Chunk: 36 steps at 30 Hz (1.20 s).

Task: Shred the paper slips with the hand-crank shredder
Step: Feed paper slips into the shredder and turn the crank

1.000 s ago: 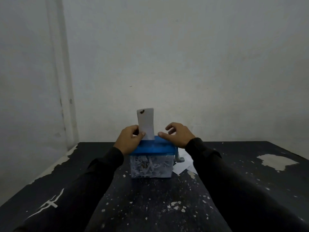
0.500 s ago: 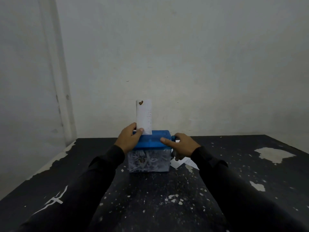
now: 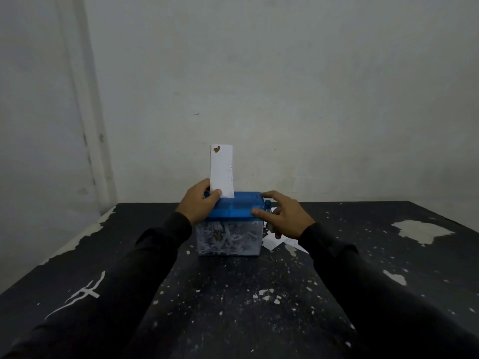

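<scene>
Since a second ago your right hand (image 3: 283,216) has dropped beside the shredder (image 3: 232,224), fingers loosely spread toward its crank, while your left hand (image 3: 199,203) pinches the paper slip (image 3: 221,172) upright for feeding.

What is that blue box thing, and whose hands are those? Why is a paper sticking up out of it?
The picture comes from a camera worn on a person's head, so you see their own two arms reaching forward. The blue box is a little paper shredder you turn by hand. Its clear bin below is full of white paper shreds. The left hand pinches a white paper slip that stands upright in the slot on top. The right hand rests on the lid's right end, next to the crank on the side. More paper slips lie behind that hand on the black table, which has chipped paint.
</scene>
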### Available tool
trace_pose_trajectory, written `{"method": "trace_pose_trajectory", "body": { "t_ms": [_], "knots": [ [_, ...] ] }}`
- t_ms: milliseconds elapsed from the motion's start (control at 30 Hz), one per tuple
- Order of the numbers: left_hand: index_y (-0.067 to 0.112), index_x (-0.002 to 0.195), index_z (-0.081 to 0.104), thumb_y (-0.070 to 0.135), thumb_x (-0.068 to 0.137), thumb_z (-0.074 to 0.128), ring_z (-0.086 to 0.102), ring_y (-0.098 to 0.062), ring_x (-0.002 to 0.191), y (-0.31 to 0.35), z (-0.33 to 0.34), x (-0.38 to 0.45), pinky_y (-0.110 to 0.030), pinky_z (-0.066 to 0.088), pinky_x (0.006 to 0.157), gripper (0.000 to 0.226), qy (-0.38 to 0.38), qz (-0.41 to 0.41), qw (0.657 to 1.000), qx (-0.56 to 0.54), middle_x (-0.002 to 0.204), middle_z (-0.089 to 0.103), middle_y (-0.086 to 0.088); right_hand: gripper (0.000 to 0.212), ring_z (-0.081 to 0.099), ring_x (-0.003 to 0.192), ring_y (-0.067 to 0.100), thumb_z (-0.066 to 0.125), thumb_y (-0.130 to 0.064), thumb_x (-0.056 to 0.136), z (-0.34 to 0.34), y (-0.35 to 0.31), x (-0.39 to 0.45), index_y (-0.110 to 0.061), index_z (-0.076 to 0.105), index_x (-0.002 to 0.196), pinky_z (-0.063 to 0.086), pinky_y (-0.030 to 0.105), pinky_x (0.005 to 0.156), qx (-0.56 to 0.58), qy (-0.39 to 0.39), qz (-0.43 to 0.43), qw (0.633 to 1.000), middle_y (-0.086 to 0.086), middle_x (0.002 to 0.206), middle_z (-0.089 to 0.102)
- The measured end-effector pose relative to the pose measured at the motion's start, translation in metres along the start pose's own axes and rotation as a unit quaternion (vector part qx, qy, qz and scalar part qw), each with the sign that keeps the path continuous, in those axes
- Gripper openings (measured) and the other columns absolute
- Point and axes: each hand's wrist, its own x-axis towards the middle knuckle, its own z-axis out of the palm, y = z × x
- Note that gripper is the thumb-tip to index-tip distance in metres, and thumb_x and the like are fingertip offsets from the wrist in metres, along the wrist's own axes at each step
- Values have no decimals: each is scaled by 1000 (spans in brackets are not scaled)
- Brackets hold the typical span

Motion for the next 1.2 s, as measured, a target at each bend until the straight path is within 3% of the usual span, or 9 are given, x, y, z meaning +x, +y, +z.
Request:
{"method": "trace_pose_trajectory", "body": {
  "t_ms": [133, 300, 433, 533, 733, 833, 900, 1033, 1200],
  "knots": [
    [3, 115, 63, 24, 103, 58, 64, -25, 103, -3, -1, 1, -16, 45, 71, 24, -13, -2, 1000, -10, 113, 67, -9, 67, 60, 48, 10, 76, -47, 86, -3, -5, 3, -18, 51, 141, 50, 29, 43, -5, 4, 6, 1000, 1, 82, 68],
    [19, 125, 62, 57, 77, 81, 63, -4, 99, 5, -2, -8, -16, 51, 75, 63, -29, -9, 998, -46, 113, 67, 8, 69, 64, 59, 7, 77, -50, 84, -6, -6, 8, -18, 53, 140, 43, 15, 48, -66, 9, -10, 998, 2, 102, 69],
    [21, 120, 64, 57, 75, 81, 62, -3, 94, 10, -4, -6, -17, 49, 72, 61, -48, -37, 998, -34, 113, 67, 5, 74, 67, 69, 7, 86, -28, 80, -18, 3, -1, -21, 43, 139, 54, 22, 64, -26, -83, 1, 996, -1, 90, 70],
    [20, 118, 67, 64, 71, 78, 65, -11, 95, 10, -4, -4, -22, 50, 73, 65, -67, -49, 996, -29, 111, 69, 1, 65, 71, 80, 18, 81, -9, 84, -26, 16, -10, -16, 48, 140, 61, 41, 79, 36, -92, -21, 995, 18, 100, 70],
    [16, 126, 67, 58, 75, 79, 63, -10, 95, 10, -5, -2, -15, 47, 72, 67, -73, -41, 996, -29, 116, 68, 0, 46, 71, 72, 19, 68, -13, 95, -24, 21, -18, -4, 56, 139, 60, 31, 70, 29, -53, -81, 995, 8, 95, 73],
    [17, 124, 67, 59, 73, 79, 64, -16, 101, 8, -5, -2, -21, 49, 79, 67, -72, -36, 996, -31, 117, 68, 0, 24, 69, 66, 26, 58, -16, 102, -30, 9, -11, 0, 68, 117, 59, 33, 64, 39, -20, -112, 993, 12, 82, 73],
    [18, 122, 68, 62, 70, 78, 65, -17, 102, 7, -6, -2, -24, 51, 83, 69, -72, -30, 997, -29, 116, 69, -1, 29, 68, 61, 26, 55, -20, 104, -34, -2, 3, 4, 70, 98, 57, 31, 58, 35, -5, -112, 993, 17, 75, 71],
    [18, 121, 68, 61, 70, 78, 65, -14, 99, 6, -5, -2, -24, 53, 83, 67, -75, -24, 997, -25, 115, 70, 0, 49, 62, 52, 23, 55, -37, 103, -43, -8, 41, 9, 67, 88, 53, 30, 51, 64, 6, -40, 997, 13, 63, 62],
    [21, 114, 69, 58, 71, 81, 65, -4, 92, 9, -5, -4, -16, 49, 73, 58, -67, -30, 997, -30, 109, 71, 1, 29, 52, 41, 19, 63, -38, 99, -28, 7, 75, -10, 55, 97, 44, 26, 40, 105, 83, 42, 990, 6, 59, 57]
  ]
}}
